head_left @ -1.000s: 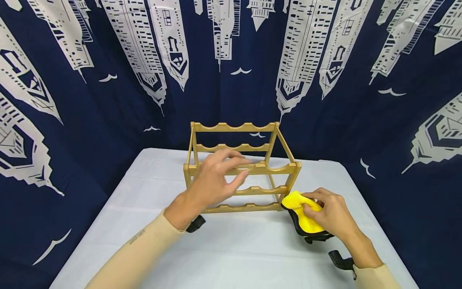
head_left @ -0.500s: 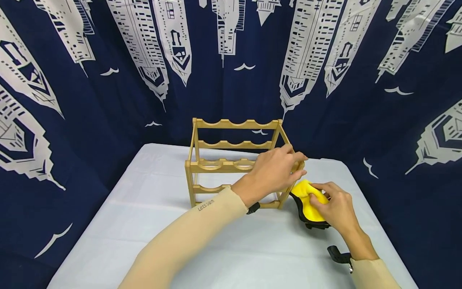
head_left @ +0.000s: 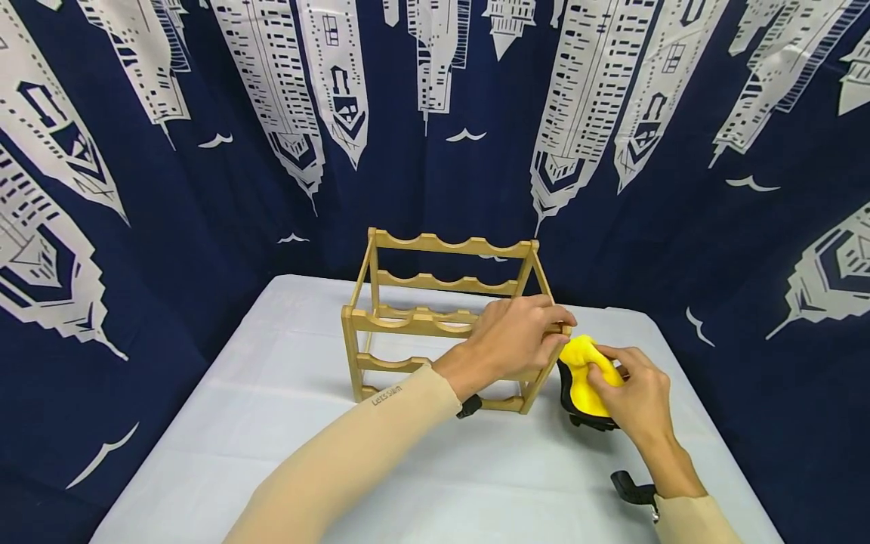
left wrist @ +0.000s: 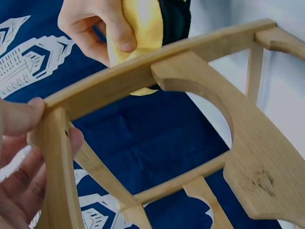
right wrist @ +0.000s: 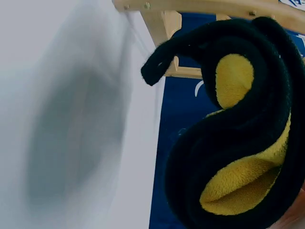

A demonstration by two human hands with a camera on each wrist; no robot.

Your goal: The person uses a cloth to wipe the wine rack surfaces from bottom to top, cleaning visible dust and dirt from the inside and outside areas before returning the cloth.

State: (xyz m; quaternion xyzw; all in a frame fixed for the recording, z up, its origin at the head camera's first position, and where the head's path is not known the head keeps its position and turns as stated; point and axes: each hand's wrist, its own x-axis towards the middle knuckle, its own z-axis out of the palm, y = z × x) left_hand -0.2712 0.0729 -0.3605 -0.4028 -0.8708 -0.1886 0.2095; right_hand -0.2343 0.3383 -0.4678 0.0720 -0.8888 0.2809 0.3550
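Observation:
A light wooden wine rack point(head_left: 414, 325) with scalloped bars stands on the white table. My left hand point(head_left: 513, 332) grips its upper front right corner. In the left wrist view, the thumb and fingers point(left wrist: 28, 191) of that hand lie on either side of the corner post. Just right of the rack, my right hand point(head_left: 635, 393) pinches a folded cloth point(head_left: 586, 385), yellow on one side and black on the other. Seen from the right wrist, the hanging cloth point(right wrist: 214, 138) curls in black and yellow folds and hides most of the hand.
The white-covered table point(head_left: 285, 423) extends around the rack. Behind it hangs a dark blue curtain point(head_left: 421, 181) printed with white buildings and birds. A black wrist camera mount point(head_left: 632, 487) sticks out beside the right wrist, above the table.
My left hand has moved right across the rack and taken hold of its right corner. The rack's right end has swung slightly nearer. The right hand keeps the cloth, slightly farther right.

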